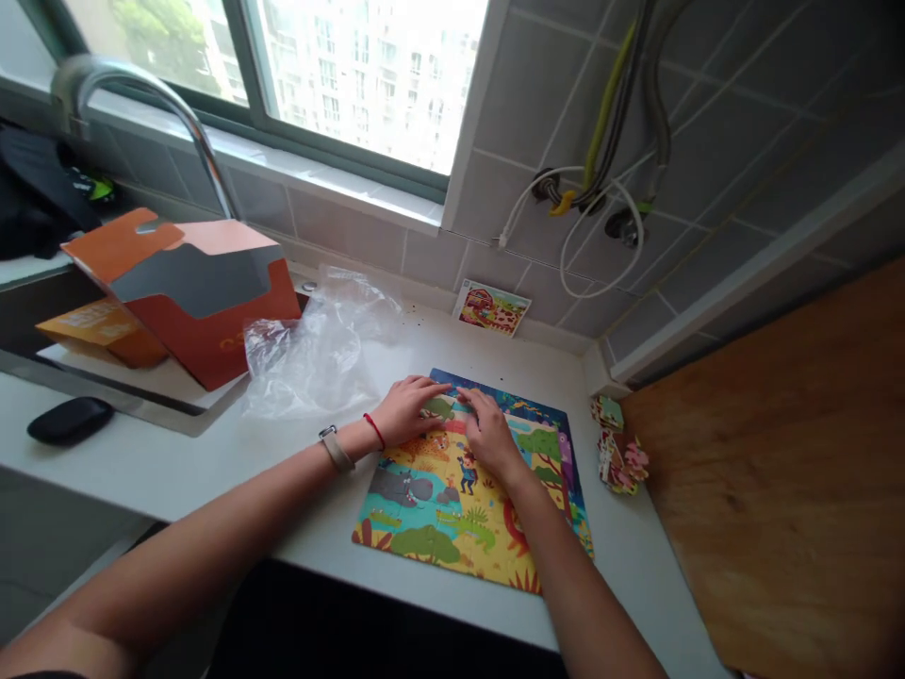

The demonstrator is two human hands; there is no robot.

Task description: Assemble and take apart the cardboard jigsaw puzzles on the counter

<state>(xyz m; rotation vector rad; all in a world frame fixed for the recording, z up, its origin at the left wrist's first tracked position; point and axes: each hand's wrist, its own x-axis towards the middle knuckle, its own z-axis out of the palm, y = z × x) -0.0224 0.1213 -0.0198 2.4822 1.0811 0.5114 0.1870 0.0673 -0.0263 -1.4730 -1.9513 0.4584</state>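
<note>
head view: both hands down on the puzzle, seen from above the counter
left hand (408,411): flat and open, fingers (433,387) stretched toward the other hand, nothing gripped
right hand (491,436): flat and open too, palm down on the upper middle of the puzzle, fingertips just beside the left's, holding nothing
left wrist (353,443): red string bracelet (374,431) and a grey wristband (337,449)
puzzle: jigsaw puzzle (438,509) lying flat on the white countertop (170,462), a bright wildlife scene with a hippo, close to the front edge
right of it: loose puzzle pieces (620,451) in a small heap, near a wooden board (770,471)
behind it: small picture card (491,307) at the foot of the tile wall (516,104), crumpled clear plastic bag (318,344) off to the left
far left: orange box (205,306) by a chrome faucet (162,94), black zip case (71,420) on the counter
</note>
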